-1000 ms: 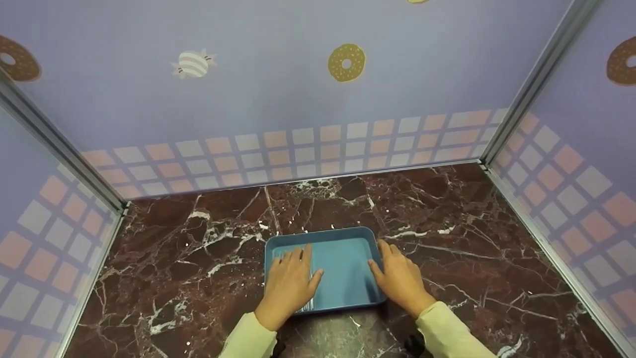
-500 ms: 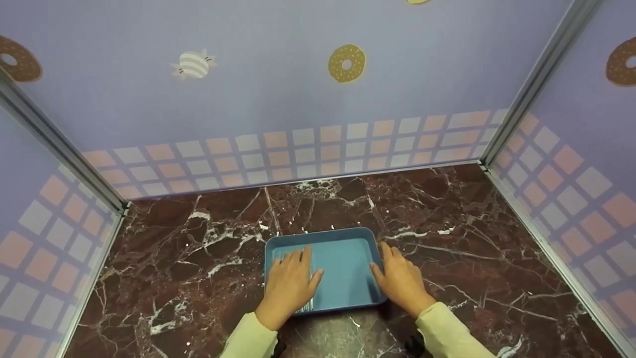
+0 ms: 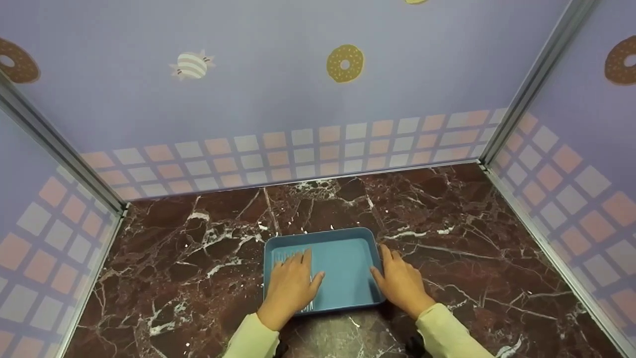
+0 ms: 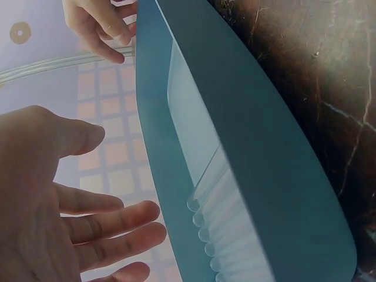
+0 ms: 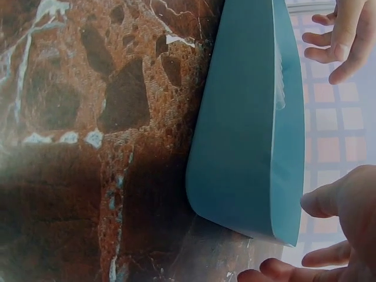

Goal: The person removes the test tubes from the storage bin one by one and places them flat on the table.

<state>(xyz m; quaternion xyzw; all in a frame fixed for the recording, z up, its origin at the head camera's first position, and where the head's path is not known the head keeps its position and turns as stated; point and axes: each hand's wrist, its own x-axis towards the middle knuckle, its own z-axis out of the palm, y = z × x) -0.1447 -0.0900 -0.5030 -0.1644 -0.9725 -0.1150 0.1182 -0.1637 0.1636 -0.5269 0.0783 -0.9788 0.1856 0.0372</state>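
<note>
A blue rectangular tray [image 3: 348, 268] sits on the dark marbled surface in front of the person. Along its left side lie several clear, round-ended tubes [image 4: 235, 247] side by side, partly covered by the left hand in the head view. That left hand [image 3: 289, 286] is over the tubes with spread, relaxed fingers and holds nothing; in the left wrist view its fingertips stay above the tray's rim. At the tray's right wall is the right hand [image 3: 401, 281], its thumb at the rim and its fingers along the outer side, not gripping.
Pale purple panels [image 3: 268, 89] with printed sweets and a checked band stand behind and at both sides, joined by grey metal posts [image 3: 536, 84]. The veined marbled surface [image 3: 198, 268] stretches around the tray. Pale sleeves [image 3: 253, 335] cover the forearms.
The left hand has drawn back slightly toward the person, so more of the tubes' far ends show. The right hand and the tray have stayed nearly still.
</note>
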